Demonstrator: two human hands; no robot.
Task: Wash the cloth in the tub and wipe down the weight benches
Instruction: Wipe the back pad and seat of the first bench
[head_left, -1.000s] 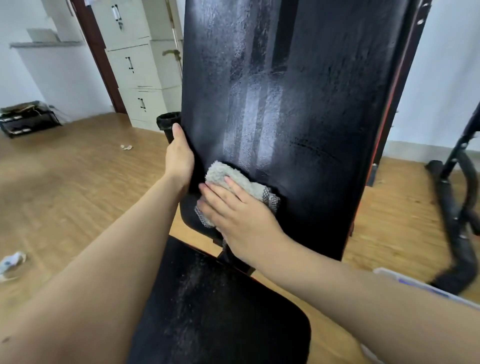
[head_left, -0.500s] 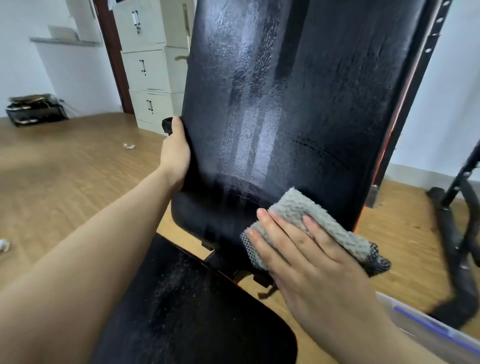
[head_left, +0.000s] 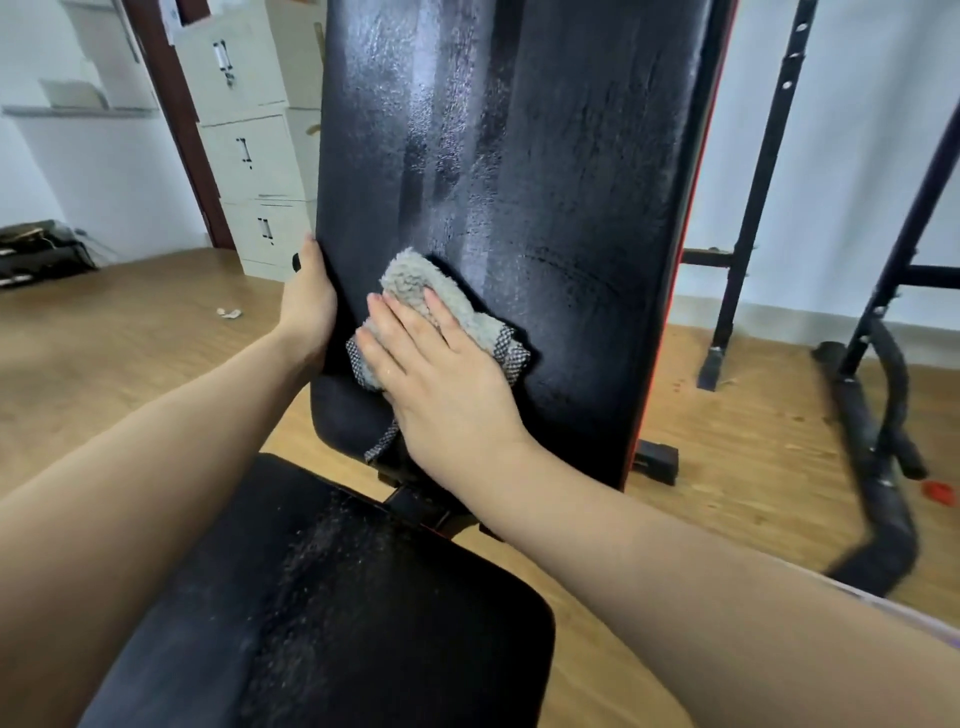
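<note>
Head view is showing the right hand (head_left: 441, 374) pressing a grey cloth (head_left: 447, 301) flat, fingers spread, against the upright black backrest (head_left: 545, 156) at centre frame; the left hand (head_left: 309, 306) is gripping the backrest's left edge, above the seat pad (head_left: 363, 623).

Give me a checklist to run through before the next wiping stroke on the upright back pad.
1. Cloth flat under the right hand, pressed on the back pad: ok.
2. Left hand steadying the pad's left edge: ok.
3. Upper pad already wet: ok, shiny streaks show.
4. Pad's lowest edge wiped: cannot tell.
5. Seat pad clean: not ok, pale specks cover it.
6. Tub within reach for rinsing: cannot tell, not visible.
</note>
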